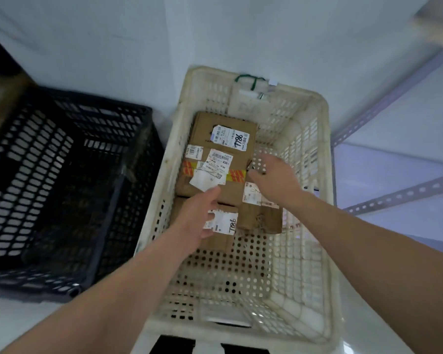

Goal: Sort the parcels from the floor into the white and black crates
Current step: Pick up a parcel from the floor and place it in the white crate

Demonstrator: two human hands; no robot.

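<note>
1. Left hand (198,217): fingers loosely released, thumb tip touching the taped parcel (212,175).
2. Right hand (274,172): fingers straight and spread, grasping nothing, at that parcel's right edge.
3. Both forearms reach into the white crate (302,139); the black crate (62,123) stands left.

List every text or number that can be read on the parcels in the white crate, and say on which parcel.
"7786", handwritten: label on the far parcel.
"030": label on the middle parcel.
"7786", handwritten: label on the near parcel.
Label on the right parcel, fine print, barcodes: too blurred to read.
</note>
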